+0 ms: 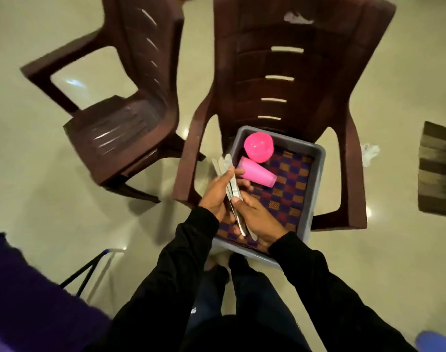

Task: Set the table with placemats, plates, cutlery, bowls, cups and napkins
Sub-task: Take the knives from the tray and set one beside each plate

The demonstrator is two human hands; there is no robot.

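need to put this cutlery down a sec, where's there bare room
The left chair's seat is bare. In the grey tub, the checked mat is free right of the pink cup; its far-left corner, with the pink bowl, is crowded.

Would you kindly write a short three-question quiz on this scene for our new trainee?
1. True or false: the grey tub sits on a chair.
2. What do both hands hold? A) cutlery B) plates C) napkins
3. Fill in: the pink cup in the tub lies on its ____.

Key: 1. True. 2. A; the left hand and the right hand grip the bundle. 3. Side; a pink bowl sits beside it.
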